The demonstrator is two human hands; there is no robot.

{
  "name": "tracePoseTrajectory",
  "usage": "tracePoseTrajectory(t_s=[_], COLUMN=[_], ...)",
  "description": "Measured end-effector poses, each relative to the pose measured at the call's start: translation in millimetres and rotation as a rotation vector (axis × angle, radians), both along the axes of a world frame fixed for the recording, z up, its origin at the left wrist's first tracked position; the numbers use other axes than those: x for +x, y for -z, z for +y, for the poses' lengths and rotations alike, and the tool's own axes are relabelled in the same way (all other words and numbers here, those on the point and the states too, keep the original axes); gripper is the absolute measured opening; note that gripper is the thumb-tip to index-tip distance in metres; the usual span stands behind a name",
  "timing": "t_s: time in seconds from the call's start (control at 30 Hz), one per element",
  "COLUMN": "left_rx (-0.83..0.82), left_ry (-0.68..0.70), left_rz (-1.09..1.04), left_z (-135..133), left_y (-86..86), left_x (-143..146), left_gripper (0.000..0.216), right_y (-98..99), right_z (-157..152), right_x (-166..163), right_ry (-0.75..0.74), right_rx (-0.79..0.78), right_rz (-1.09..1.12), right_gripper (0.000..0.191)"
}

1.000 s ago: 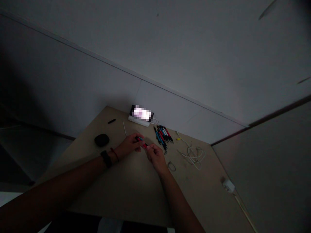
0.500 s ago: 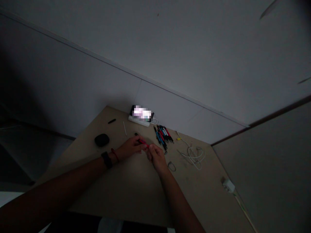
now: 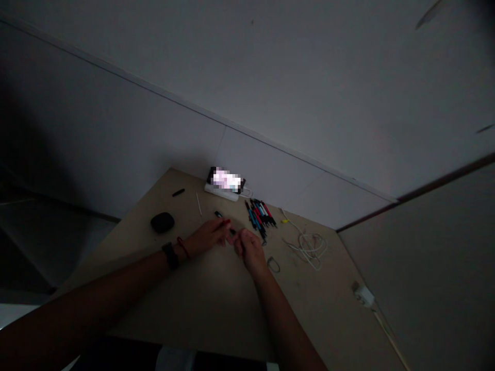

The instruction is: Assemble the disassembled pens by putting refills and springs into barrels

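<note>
In dim light my left hand [image 3: 209,235] and my right hand [image 3: 249,250] meet over the middle of a tan table [image 3: 201,304]. Both are closed on one pen [image 3: 224,220] with a dark tip and a red part. The pen's dark end sticks out past my left fingers toward the wall. My left wrist carries a dark watch [image 3: 170,255] and a thin red band. A bunch of red, blue and black pens [image 3: 260,214] lies just beyond my right hand.
A lit phone [image 3: 226,180] rests on a white power strip [image 3: 221,192] by the wall. A black oval case [image 3: 162,222], a small black cap [image 3: 178,192], a white stick [image 3: 198,204], a ring [image 3: 273,264], coiled white cable [image 3: 309,245] and a white plug [image 3: 363,295] lie around.
The pen has slid through my fingers toward the wall, so its dark end now pokes out beyond my left hand. Less of the red part shows. My hands stayed close together.
</note>
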State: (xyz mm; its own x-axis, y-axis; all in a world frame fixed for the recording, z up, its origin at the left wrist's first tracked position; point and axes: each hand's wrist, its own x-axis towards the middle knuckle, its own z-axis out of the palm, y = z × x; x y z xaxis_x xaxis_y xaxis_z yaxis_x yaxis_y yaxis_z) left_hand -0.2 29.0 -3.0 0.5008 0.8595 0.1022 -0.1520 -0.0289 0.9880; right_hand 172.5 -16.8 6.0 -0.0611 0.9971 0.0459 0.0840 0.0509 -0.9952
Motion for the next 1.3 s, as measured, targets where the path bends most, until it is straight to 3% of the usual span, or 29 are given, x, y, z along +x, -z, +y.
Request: tracePoseTrajectory(t_s=[0.17,0.37,0.67,0.93,1.13,1.3], left_rx=[-0.104,-0.045,0.106,0.101,0.125,0.132], left_ry=[-0.017,-0.073,-0.048,-0.031,-0.083,-0.045], left_rz=[-0.048,-0.003,0.159,0.198,0.275,0.289], left_z=[1.5,0.9,-5.0,-4.4,-4.6,-3.2], left_y=[-0.8,-2.4,-10.4,-10.3,-8.9,-9.2], left_x=[-0.2,0.3,-4.2,-2.9,-4.1,-4.0], left_gripper=[0.062,0.056,0.045,0.047,0.047,0.041], right_y=[4.0,0.7,3.4,4.3,4.2,3.6], right_z=[2.0,5.9,7.3,8.1,7.4,6.3], right_x=[0.9,1.5,3.8,4.4,3.0,2.8], right_ry=[0.047,0.166,0.227,0.209,0.21,0.208], right_rx=[-0.057,-0.108,-0.124,-0.076,-0.104,-0.132], right_rz=[0.059,0.324,0.391,0.4,0.414,0.377], right_gripper=[0.048,0.008,0.016,0.017,0.02,0.019])
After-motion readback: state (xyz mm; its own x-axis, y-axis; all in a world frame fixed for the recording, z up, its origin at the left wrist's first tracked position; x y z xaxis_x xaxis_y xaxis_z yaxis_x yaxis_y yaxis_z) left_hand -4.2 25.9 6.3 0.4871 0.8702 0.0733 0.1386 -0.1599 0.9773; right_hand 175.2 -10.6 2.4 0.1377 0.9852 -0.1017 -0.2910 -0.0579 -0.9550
